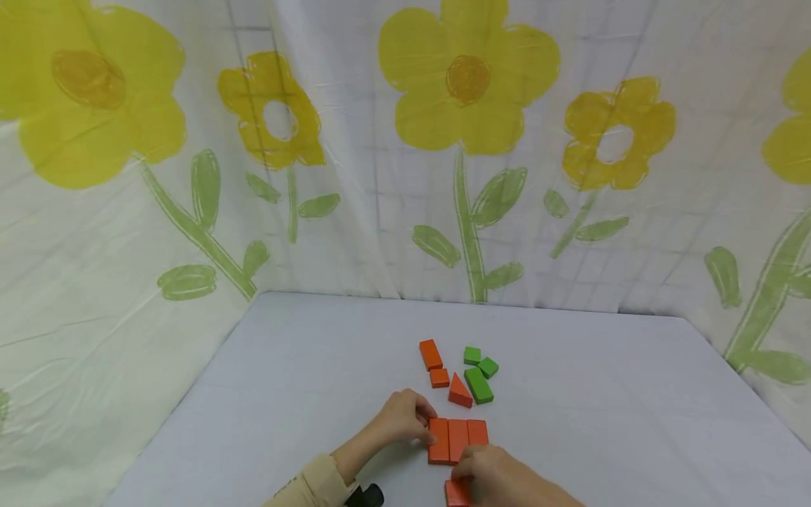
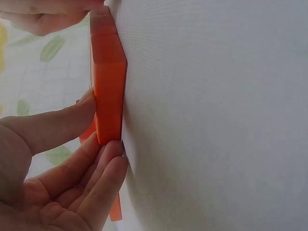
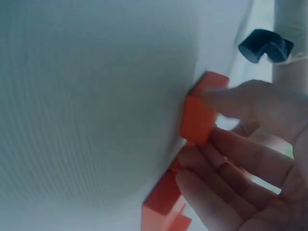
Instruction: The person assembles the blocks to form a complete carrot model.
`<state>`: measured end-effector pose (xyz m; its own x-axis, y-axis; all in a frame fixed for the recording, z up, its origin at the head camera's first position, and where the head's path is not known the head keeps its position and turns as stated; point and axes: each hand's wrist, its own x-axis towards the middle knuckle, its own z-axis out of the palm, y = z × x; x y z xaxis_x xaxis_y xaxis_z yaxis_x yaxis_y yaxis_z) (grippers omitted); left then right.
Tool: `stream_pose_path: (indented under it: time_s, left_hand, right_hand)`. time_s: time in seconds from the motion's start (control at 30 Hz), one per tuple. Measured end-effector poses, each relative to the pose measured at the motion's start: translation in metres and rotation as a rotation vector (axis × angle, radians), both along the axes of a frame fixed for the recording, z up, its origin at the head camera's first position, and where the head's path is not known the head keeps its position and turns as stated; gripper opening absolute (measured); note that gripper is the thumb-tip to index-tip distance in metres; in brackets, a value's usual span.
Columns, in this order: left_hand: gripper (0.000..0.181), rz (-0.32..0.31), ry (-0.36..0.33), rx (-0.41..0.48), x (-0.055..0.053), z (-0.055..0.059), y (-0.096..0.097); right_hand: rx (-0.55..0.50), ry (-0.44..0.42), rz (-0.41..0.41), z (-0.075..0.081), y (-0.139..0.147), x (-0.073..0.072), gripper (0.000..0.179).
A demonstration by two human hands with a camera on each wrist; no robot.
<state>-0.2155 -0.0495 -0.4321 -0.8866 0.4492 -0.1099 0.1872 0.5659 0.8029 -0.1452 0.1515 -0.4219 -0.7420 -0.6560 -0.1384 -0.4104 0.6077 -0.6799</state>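
Three red-orange rectangular blocks lie side by side on the table in the head view, the left block (image 1: 438,451), the middle block (image 1: 458,440) and the right block (image 1: 478,431). My left hand (image 1: 399,419) holds the left block by its outer side, thumb and fingertips curled against it; the left wrist view shows this orange block (image 2: 109,101) close up. Nearer to me, my right hand (image 1: 497,475) pinches a smaller red block (image 1: 456,493) between thumb and fingers. In the right wrist view that red block (image 3: 198,115) sits just apart from the row.
Beyond the row lie an orange rectangular block (image 1: 431,354), an orange cube (image 1: 439,378), a red triangular block (image 1: 460,391), two green cubes (image 1: 472,355) and a green rectangular block (image 1: 479,386). A flowered curtain (image 1: 355,211) hangs behind the white table (image 1: 304,366).
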Motion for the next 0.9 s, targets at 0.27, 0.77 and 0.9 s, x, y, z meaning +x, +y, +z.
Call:
stream_pose_path:
  time_s: [0.27, 0.77, 0.9]
  left_hand:
    - [0.021, 0.002, -0.012, -0.002, -0.0004, 0.0009, 0.0012]
    - [0.020, 0.011, -0.016, -0.017, -0.0023, 0.0002, 0.0034]
    - [0.021, 0.021, -0.018, -0.022, -0.0018, 0.0009, 0.0032]
  right_hand:
    - [0.028, -0.006, -0.054, 0.0030, -0.0024, -0.0020, 0.019]
    - [0.050, 0.173, -0.051, 0.0005, -0.0056, -0.0089, 0.010]
    - [0.040, 0.239, -0.034, -0.0019, -0.0061, -0.0090, 0.011]
